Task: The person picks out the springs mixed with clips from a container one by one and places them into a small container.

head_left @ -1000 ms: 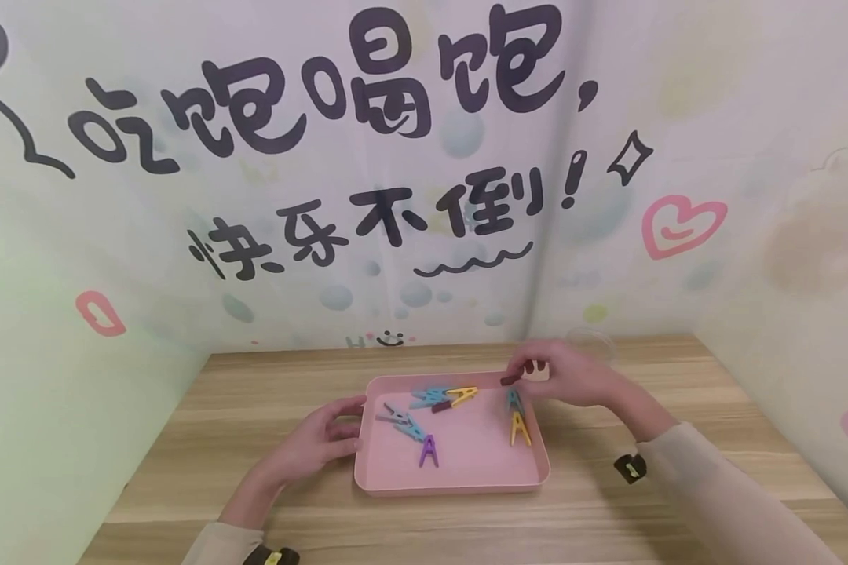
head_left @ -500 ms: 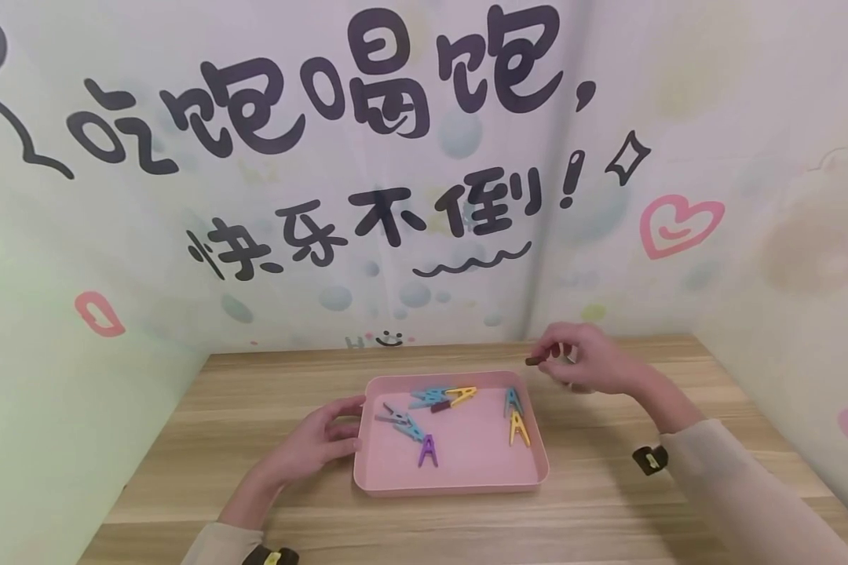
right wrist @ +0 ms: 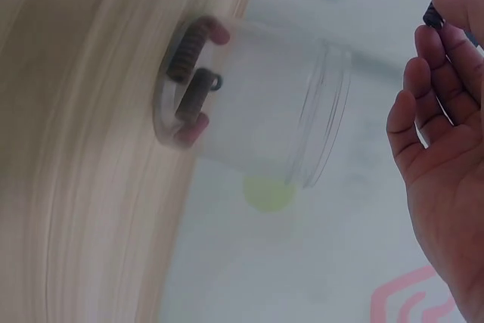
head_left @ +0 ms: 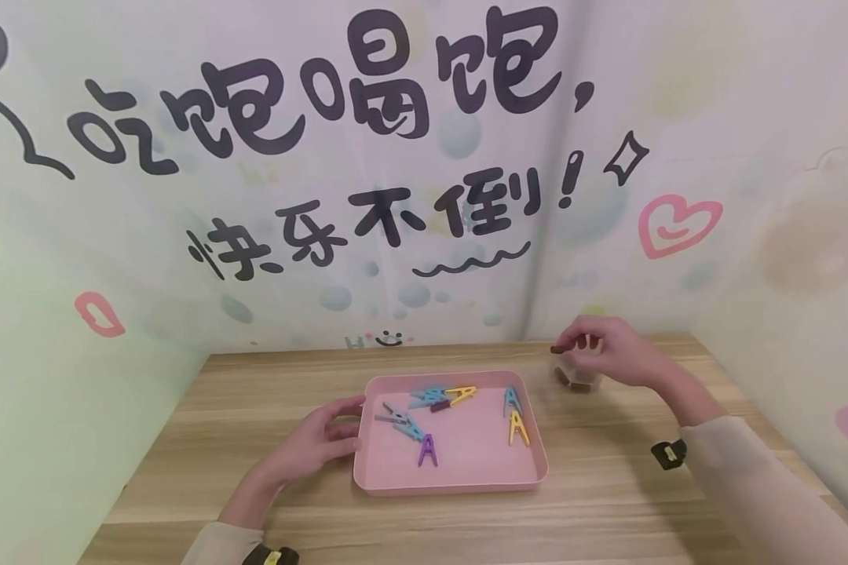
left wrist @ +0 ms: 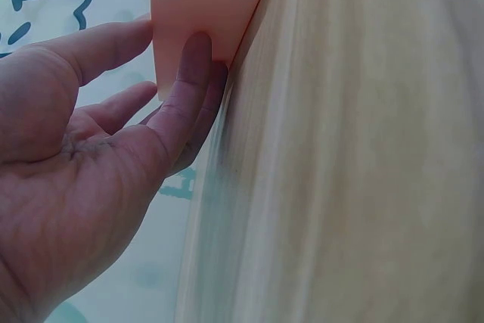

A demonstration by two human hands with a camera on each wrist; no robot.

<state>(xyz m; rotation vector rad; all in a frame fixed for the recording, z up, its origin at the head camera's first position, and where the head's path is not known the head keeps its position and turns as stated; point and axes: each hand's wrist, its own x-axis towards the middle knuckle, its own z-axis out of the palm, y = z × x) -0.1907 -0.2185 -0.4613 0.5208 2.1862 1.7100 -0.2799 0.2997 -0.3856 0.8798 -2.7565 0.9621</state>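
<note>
My right hand [head_left: 618, 353] pinches a dark coil spring [right wrist: 437, 11] between thumb and fingertips, above the mouth of a clear plastic jar [right wrist: 280, 104]. Inside the jar, dark springs [right wrist: 198, 96] and reddish pieces lie on the bottom. My left hand [head_left: 321, 443] rests its extended fingers against the left side of a pink tray [head_left: 452, 486]; the left wrist view shows those fingertips at the tray's wall [left wrist: 208, 5]. In the tray lie blue clothespins [head_left: 411, 428], yellow clothespins [head_left: 518, 430], a purple clothespin [head_left: 428, 451] and a dark red-brown piece [head_left: 440, 406].
The jar stands on the wooden table [head_left: 268, 377] behind and right of the tray, near the back edge. A printed wall curtain [head_left: 311, 314] with large black characters rises directly behind the table.
From over the tray's back right corner, my right hand has moved right and back to the jar, carrying the spring. The left hand and tray stay put.
</note>
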